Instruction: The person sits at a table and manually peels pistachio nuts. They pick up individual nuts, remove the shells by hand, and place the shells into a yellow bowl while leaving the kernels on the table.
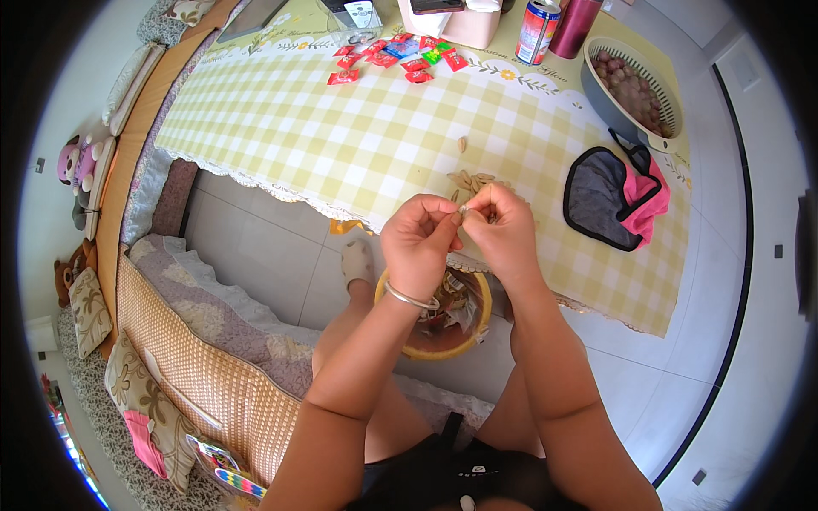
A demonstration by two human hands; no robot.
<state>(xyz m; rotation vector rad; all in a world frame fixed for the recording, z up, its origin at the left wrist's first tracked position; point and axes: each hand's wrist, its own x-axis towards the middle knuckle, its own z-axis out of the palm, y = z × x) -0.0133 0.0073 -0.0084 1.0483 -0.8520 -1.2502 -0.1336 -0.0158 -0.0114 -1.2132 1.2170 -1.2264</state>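
My left hand (418, 239) and my right hand (505, 233) meet above the table's near edge, fingertips pinched together. Between them is a small pale piece (464, 209), perhaps a nut or seed; the fingers cover most of it. Just beyond my hands lies a small pile of tan pods (476, 181) that look like peanuts in their shells, partly hidden by my right hand. One single pod (462, 144) rests farther up the checked tablecloth (307, 134). Below my wrists, on the floor between my legs, stands a round waste bin (484, 306) with a yellow rim and wrappers inside.
A grey and pink cloth (604, 198) lies to the right, near a colander (591, 96) of grapes. A drink can (535, 35), a dark red bottle (573, 29) and a pink tissue box (479, 25) stand at the back. Wrapped sweets (383, 59) are scattered there. A sofa (211, 345) is left.
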